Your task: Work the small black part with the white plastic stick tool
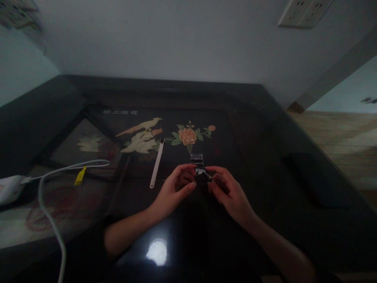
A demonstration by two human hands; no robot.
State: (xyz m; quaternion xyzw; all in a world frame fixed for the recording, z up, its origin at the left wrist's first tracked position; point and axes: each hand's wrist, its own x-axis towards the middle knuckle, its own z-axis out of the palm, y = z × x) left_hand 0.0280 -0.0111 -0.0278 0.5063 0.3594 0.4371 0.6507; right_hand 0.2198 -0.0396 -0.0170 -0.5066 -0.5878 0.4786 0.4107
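My left hand (176, 189) and my right hand (227, 191) meet over the middle of a dark glossy table (265, 157). Between their fingertips they pinch a small shiny metal piece (202, 173). Just beyond it, on the table, lies a small clear plastic box (196, 158). A slim white stick-like tool (156, 163) lies to the left of my left hand, pointing away from me. What the metal piece is exactly is too dim to tell.
A white cable (48, 204) with a yellow tag (79, 176) runs from a white adapter (10, 188) at the left edge. The tabletop bears a bird and flower inlay (165, 135). A wall outlet (304, 12) sits top right. Wooden floor (347, 145) lies right.
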